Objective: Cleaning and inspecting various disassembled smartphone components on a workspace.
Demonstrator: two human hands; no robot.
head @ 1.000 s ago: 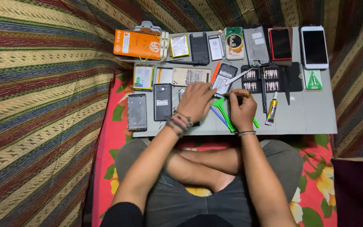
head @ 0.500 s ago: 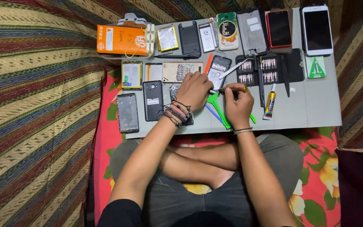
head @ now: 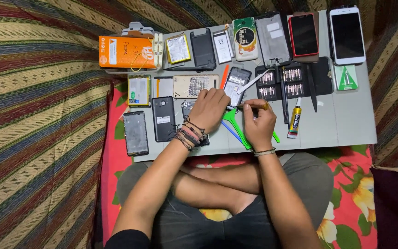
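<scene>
Two hands over the grey tabletop [head: 346, 124]: right hand [head: 260, 123] fingers pinch one thin gold-tipped screwdriver [head: 249, 106]; left hand [head: 208, 108] fingers curl, grip unclear, beside two intact smartphones on striped fabric.

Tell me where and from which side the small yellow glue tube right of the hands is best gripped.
Grip the glue tube across its yellow body, probably from above or its free right side. It lies flat, nozzle pointing away, with bare board to its right and a slim black tool close on its left.
</scene>
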